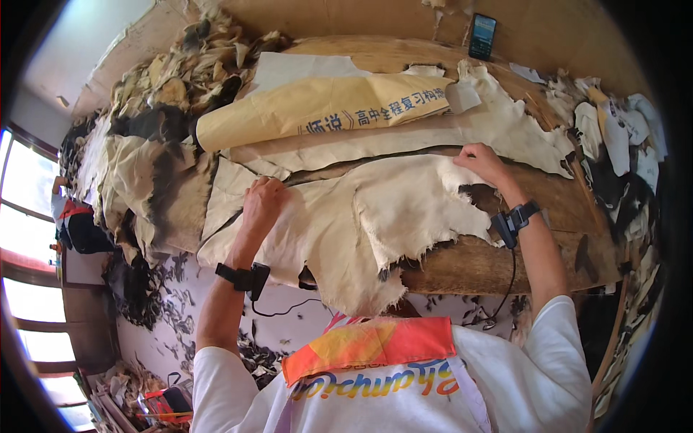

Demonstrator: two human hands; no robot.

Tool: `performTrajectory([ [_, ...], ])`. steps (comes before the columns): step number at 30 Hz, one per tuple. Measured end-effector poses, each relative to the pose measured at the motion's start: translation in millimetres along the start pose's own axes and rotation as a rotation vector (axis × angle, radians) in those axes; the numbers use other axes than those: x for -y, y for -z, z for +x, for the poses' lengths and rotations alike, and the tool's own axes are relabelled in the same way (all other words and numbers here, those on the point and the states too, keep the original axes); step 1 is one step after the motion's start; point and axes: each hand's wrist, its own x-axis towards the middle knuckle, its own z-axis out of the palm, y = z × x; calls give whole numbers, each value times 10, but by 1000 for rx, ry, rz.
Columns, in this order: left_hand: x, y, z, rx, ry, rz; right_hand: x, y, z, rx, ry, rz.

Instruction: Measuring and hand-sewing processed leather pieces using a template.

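A cream-coloured fur pelt (404,209), skin side up with ragged edges, lies across the wooden board and hangs over its near side. At the pelt's left part, my left hand (263,202) is closed with its fingers pressed onto the far edge. My right hand (482,163) pinches the upper right corner of the same pelt. Just beyond it, a second pale pelt (498,119) lies flat, with a dark-furred gap between the two. Partly rolled over that one is a tan paper sheet (325,108) with dark print. Both wrists carry black strapped devices.
A tall heap of pelt scraps (162,137) covers the board's left end. More scraps (621,144) pile up at the right. A phone (482,36) leans at the far edge of the wooden board (469,267). Dark fur tufts litter the floor (162,332). Another person (79,224) is at far left.
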Motion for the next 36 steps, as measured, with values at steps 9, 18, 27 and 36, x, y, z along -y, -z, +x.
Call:
performTrajectory([
  [9, 46, -93, 243, -14, 120, -55, -23, -14, 43, -20, -79, -190],
  [18, -294, -18, 136, -57, 45, 138, 213, -75, 22, -210, 83, -545],
  [27, -1152, -211, -688, 348, -271, 1, 1578, -1315, 511, -27, 390, -314],
  [36, -1064, -367, -774, 207, -291, -26, 1645, -1435, 536, -27, 247, -152],
])
